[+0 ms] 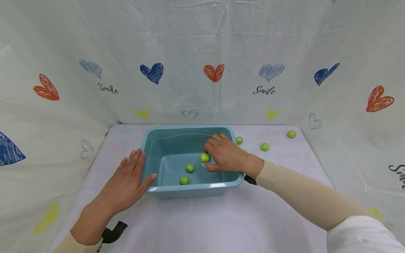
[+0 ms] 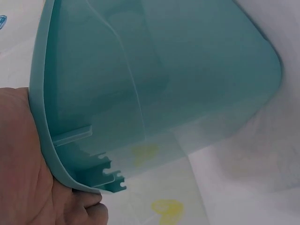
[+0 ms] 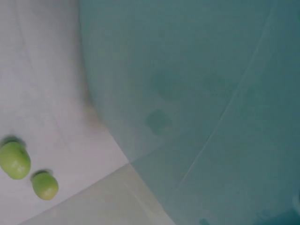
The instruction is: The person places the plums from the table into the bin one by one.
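A blue-green plastic basin (image 1: 190, 191) stands on the covered table, with two small round green fruits (image 1: 190, 168) on its floor. My right hand (image 1: 226, 153) reaches over the basin's right side and pinches a green fruit (image 1: 204, 157) between thumb and fingers, above the basin floor. Straight fingers of my left hand (image 1: 124, 184) rest along the basin's left rim, the thumb lying over the near left corner. In the left wrist view, the same hand (image 2: 28, 164) lies against the basin's rim (image 2: 36, 93). The right hand is outside the right wrist view.
Several more green fruits lie on the table right of the basin, one (image 1: 264, 147) beyond the right wrist and one (image 1: 291, 134) near the far right corner. A pale sheet (image 1: 190, 45) printed with hearts rises behind and beside the white table cover (image 1: 269, 218).
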The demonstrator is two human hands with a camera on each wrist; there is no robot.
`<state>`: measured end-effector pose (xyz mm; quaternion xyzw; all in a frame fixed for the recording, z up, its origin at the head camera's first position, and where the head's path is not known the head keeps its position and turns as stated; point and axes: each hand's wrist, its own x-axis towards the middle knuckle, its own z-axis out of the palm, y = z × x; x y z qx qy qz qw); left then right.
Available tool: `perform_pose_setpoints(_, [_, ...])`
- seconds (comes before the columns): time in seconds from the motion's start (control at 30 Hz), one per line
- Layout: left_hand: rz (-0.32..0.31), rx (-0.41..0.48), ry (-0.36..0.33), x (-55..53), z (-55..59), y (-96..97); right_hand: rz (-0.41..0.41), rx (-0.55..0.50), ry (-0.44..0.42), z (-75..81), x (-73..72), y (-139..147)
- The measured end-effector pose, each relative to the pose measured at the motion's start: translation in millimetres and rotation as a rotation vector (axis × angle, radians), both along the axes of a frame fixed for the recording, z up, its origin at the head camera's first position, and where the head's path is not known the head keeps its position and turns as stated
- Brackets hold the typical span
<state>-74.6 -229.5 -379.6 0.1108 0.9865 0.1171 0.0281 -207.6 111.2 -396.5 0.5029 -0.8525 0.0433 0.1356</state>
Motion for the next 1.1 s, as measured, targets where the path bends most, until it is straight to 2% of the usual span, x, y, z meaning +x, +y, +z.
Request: perform_pose_setpoints(1.1, [0.005, 0.021, -0.006, 0.4, 0.2, 0.1, -0.011, 0.009, 0.018, -1.0, 1.6, -0.9])
